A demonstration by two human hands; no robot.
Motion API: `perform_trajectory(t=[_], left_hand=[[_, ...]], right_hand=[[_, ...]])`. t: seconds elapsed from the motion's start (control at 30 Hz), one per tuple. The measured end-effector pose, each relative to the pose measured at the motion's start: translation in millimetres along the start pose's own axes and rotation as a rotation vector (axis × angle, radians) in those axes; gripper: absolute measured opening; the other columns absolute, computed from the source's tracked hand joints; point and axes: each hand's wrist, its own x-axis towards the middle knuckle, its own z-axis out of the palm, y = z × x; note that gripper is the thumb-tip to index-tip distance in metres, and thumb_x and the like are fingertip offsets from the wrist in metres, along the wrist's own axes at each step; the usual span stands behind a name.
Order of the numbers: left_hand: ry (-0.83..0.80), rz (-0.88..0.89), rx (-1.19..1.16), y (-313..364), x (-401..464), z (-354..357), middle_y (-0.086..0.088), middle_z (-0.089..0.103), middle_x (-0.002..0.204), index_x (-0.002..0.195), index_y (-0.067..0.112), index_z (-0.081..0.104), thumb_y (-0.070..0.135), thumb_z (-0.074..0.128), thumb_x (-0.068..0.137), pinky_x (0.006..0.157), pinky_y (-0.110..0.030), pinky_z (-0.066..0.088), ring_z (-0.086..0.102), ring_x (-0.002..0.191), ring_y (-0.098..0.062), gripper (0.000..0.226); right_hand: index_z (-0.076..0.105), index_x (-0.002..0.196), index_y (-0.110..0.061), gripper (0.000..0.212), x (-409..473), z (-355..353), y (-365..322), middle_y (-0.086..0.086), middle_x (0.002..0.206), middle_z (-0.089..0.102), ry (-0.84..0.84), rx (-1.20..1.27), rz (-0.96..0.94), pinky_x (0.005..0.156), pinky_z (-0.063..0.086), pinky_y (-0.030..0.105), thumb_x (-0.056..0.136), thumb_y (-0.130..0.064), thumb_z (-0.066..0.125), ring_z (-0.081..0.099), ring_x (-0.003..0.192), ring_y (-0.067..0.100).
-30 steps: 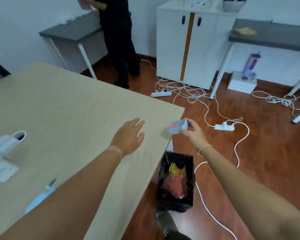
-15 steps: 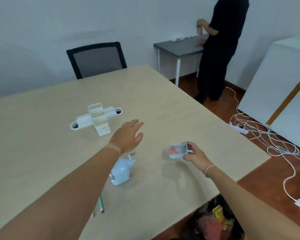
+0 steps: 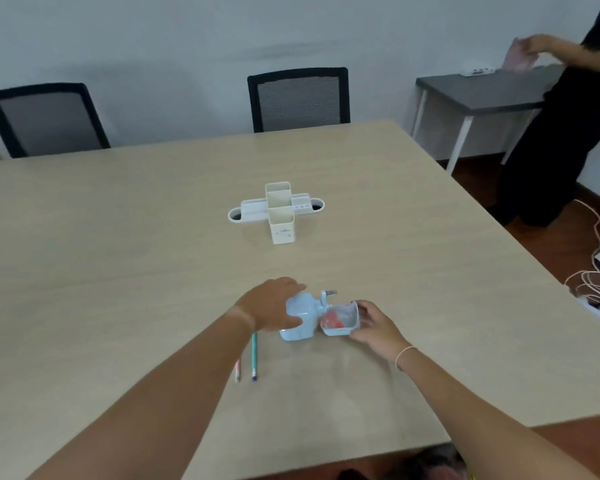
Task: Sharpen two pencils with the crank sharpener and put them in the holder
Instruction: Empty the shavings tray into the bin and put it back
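A pale blue crank sharpener (image 3: 300, 320) stands on the wooden table (image 3: 118, 254), its crank (image 3: 327, 296) pointing right. My left hand (image 3: 271, 306) grips the sharpener's body from the left. My right hand (image 3: 373, 323) holds its small clear shavings drawer (image 3: 340, 320), with red shavings inside, right against the sharpener's right side. Two pencils lie under my left forearm: a green one (image 3: 254, 358) and a pink one (image 3: 237, 370), only partly visible. The cream pencil holder (image 3: 280, 213) stands upright farther back at the table's middle.
A white cable tray (image 3: 243, 211) is set in the table behind the holder. Two black mesh chairs (image 3: 298, 98) stand at the far edge. A person in black (image 3: 561, 133) stands at a grey side table (image 3: 482, 95) on the right. White cables (image 3: 596, 285) lie on the floor.
My view swung from the bin back to the table. My right hand brought the drawer to the sharpener's side. My left hand, open above the table before, came down onto the sharpener.
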Motion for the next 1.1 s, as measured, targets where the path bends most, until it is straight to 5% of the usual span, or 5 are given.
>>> perform_trajectory(t=[0.33,0.53,0.73,0.9,1.1], left_hand=[[0.029,-0.022,-0.061,-0.6,2.7,17.2,-0.001,0.041,0.145,0.142,0.02,0.037,0.023,0.058,0.087,0.11,-0.034,0.034,0.041,0.131,-0.024,0.058],[0.052,-0.021,-0.069,-0.6,2.5,19.2,0.0,0.04,0.146,0.142,0.02,0.036,0.023,0.056,0.089,0.11,-0.034,0.033,0.04,0.132,-0.024,0.057],[0.078,-0.02,-0.092,-1.6,2.5,22.0,0.001,0.042,0.144,0.141,0.021,0.038,0.021,0.057,0.088,0.109,-0.033,0.035,0.041,0.131,-0.022,0.056],[0.075,-0.019,-0.097,-2.3,3.3,21.9,0.002,0.041,0.145,0.141,0.021,0.038,0.023,0.056,0.089,0.11,-0.033,0.034,0.039,0.131,-0.021,0.056],[0.08,-0.012,-0.107,-4.1,5.0,22.7,0.002,0.043,0.143,0.14,0.021,0.04,0.023,0.058,0.088,0.107,-0.035,0.037,0.042,0.128,-0.023,0.056]], right_hand=[[0.049,0.122,-0.018,0.058,8.6,13.1,-4.1,0.007,0.122,0.061,-0.09,-0.134,-0.02,0.089,0.042,0.025,0.071,0.001,0.067,0.058,0.108,0.019],[0.042,0.127,-0.044,0.071,19.8,17.4,5.9,0.0,0.122,0.058,-0.072,-0.381,-0.038,0.103,0.041,0.04,0.06,-0.041,0.068,0.051,0.117,0.019],[0.044,0.127,-0.03,0.059,17.0,30.5,-2.1,-0.002,0.118,0.056,-0.02,-0.72,-0.13,0.098,0.031,0.037,0.074,-0.041,0.066,0.037,0.119,0.024],[0.062,0.102,-0.015,0.042,20.0,46.2,-7.4,0.0,0.115,0.057,-0.004,-0.762,-0.155,0.093,0.03,0.036,0.072,-0.044,0.068,0.039,0.116,0.025],[0.065,0.1,-0.016,0.047,24.4,51.4,-6.9,-0.002,0.111,0.057,-0.004,-0.792,-0.181,0.091,0.029,0.034,0.068,-0.05,0.069,0.039,0.112,0.023]])
